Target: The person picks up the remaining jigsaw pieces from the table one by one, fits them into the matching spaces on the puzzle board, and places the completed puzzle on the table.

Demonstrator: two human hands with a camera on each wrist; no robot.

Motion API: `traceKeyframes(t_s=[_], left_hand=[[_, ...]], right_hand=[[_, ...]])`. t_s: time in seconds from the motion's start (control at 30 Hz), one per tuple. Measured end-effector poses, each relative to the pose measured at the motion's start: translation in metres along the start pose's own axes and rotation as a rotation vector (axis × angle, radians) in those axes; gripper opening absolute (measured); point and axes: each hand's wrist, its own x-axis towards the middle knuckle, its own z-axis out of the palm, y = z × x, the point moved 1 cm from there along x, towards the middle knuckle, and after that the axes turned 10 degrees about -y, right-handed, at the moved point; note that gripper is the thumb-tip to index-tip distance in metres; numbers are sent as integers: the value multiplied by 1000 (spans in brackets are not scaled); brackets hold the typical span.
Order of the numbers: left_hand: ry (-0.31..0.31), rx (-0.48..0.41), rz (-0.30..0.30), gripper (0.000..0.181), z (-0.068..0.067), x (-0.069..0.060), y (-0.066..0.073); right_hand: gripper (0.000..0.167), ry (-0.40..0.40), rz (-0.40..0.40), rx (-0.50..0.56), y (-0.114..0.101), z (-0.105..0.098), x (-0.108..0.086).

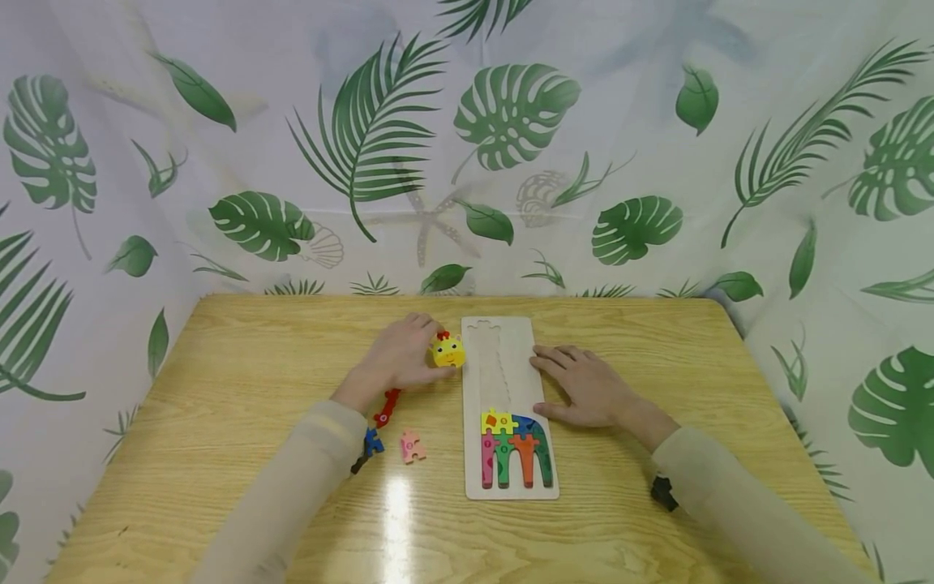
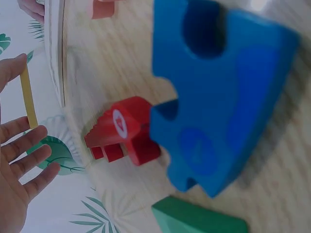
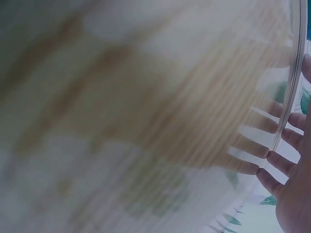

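My left hand [image 1: 409, 353] pinches a yellow giraffe-head puzzle piece [image 1: 447, 351] between thumb and forefinger, beside the board's upper left edge. Edge-on, the yellow piece [image 2: 28, 97] shows in the left wrist view, the other fingers spread apart. A pale wooden puzzle board [image 1: 520, 357] lies upright in front of me, its long neck recess bare. Coloured pieces fill its lower part, among them a yellow one [image 1: 498, 422] and an orange leg [image 1: 525, 458]. With spread fingers my right hand [image 1: 584, 385] rests on the table, fingertips at the board's right edge.
Left of the board lie a pink piece [image 1: 412, 447], a red piece [image 1: 387, 408] and a blue piece [image 1: 373, 443]. A green piece [image 2: 199, 218] shows near the blue one in the left wrist view. A leaf-patterned cloth [image 1: 409, 268] stands behind the wooden table [image 1: 620, 519].
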Motion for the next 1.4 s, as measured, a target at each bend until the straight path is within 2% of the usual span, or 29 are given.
traceKeyframes(t_s=[0.37,0.8,1.13,1.4], left_hand=[[-24,14,16,78,-2,17,7],[-40,77,92,76,-11,36,21],[-101,103,103,76,-3,45,26],[-109,101,100,75,0,49,30]], right_hand=[[86,1,3,-3,-1,0,0],[86,1,2,-2,-1,-1,-2],[85,-5,9,12,-3,-2,-1],[85,-13,0,6,-3,-3,-1]])
